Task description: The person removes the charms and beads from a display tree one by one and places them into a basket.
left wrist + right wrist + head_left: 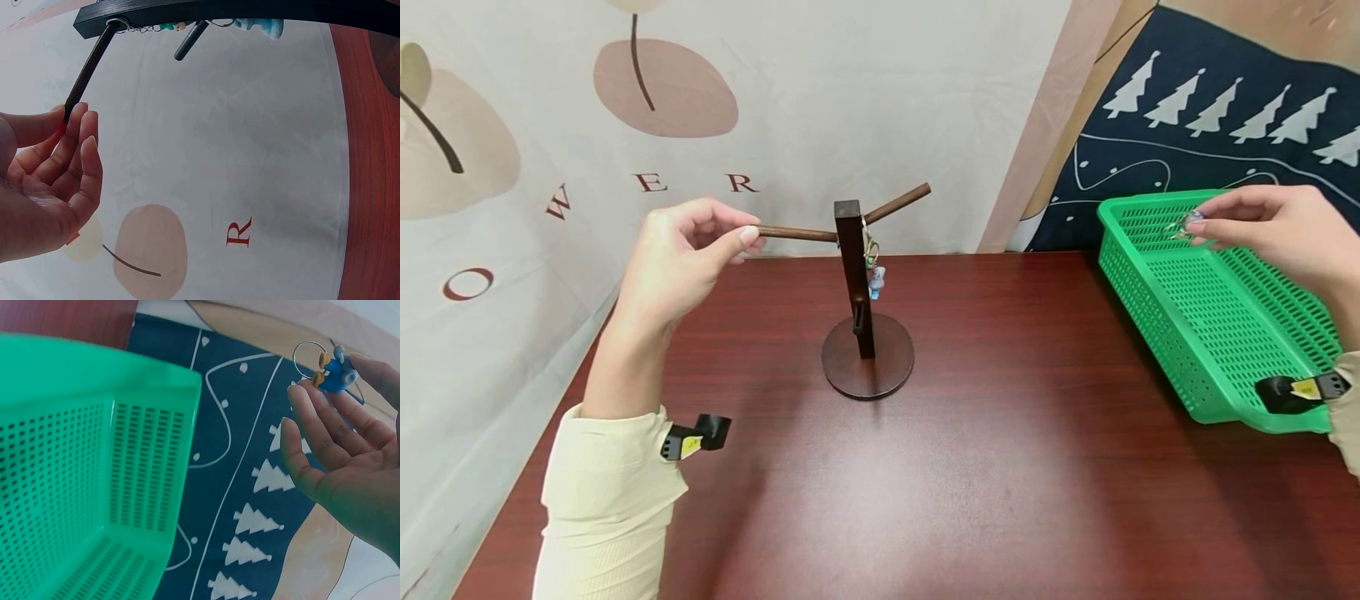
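Left hand [681, 260] pinches the wooden peg [797, 234] of a dark stand [854, 279] to its right; right hand [1273, 227] pinches a blue keychain [337, 377], clearly resolved only in the right wrist view, near the green basket [1159, 337].
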Available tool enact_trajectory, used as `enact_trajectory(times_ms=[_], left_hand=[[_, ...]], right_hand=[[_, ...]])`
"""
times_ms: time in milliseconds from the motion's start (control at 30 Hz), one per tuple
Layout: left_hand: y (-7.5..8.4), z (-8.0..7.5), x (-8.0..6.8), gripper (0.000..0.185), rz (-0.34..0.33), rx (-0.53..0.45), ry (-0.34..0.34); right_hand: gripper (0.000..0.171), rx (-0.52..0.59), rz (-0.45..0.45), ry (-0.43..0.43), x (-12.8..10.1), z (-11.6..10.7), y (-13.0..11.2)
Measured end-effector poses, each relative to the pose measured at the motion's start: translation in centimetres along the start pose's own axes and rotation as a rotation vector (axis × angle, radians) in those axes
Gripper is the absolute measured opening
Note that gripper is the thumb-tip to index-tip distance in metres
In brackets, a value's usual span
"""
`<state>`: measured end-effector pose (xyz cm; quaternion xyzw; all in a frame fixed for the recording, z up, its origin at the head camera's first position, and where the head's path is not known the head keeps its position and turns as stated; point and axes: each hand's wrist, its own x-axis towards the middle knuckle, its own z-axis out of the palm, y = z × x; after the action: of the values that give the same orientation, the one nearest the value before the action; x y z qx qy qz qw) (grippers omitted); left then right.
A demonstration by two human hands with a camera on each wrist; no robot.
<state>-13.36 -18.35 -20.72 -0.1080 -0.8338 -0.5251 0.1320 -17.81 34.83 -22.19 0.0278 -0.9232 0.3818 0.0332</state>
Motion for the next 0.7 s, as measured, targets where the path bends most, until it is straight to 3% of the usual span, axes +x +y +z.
enact_trajectory(times_ms=[400,700], left_hand=[[-0.3,0.0,0.1,0.006,-0.003,0.007,-0.008],[-0.2,0.1,0.1,0.007,0.005,0.007,0.001]], right_hand=[[0.014,0.105,0.012,0.06,0.3,-1.3,3.1],[0.015,0.07,0.023,0.082,0.4,-1.6,5.3]])
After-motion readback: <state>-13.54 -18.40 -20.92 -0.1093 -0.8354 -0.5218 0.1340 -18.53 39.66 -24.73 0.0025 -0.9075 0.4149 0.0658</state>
